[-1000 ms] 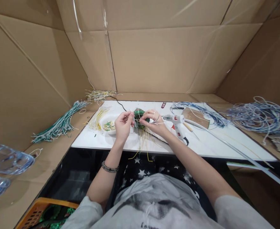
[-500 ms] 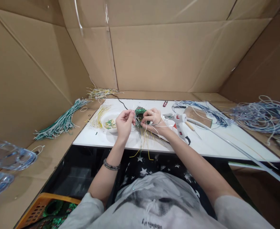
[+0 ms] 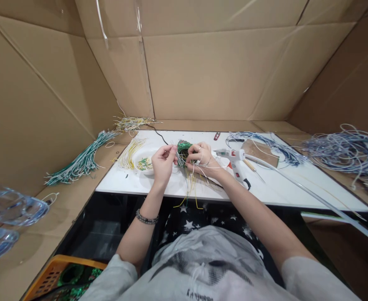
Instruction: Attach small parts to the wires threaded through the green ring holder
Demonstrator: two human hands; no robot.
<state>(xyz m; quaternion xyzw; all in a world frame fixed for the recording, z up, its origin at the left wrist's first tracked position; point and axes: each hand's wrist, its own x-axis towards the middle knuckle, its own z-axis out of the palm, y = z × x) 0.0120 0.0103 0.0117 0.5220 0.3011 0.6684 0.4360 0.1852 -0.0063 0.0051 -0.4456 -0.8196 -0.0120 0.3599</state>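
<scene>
Between my hands is a small green woven piece (image 3: 184,146), with white, yellow and green strands sticking out of it and hanging over the table's front edge. My left hand (image 3: 164,159) is closed, thumb and fingertips pinching thin white strands at the piece's left side. My right hand (image 3: 201,158) is closed on the right side of the piece, its fingers curled around the rim and strands. White strands run across the right palm and wrist. Which strand each fingertip grips is too fine to make out.
A white bowl (image 3: 136,158) with short cut strands stands left of my hands. Rightward lie a white glue gun (image 3: 238,163), an awl (image 3: 249,165) and blue-white strands (image 3: 284,152). Green-white strands (image 3: 85,156) lie far left; an orange basket (image 3: 47,276) is low left.
The woven piece has turned slightly, and its hanging yellow strands have shifted a little to the right. Both hands stay almost where they were, still pinching.
</scene>
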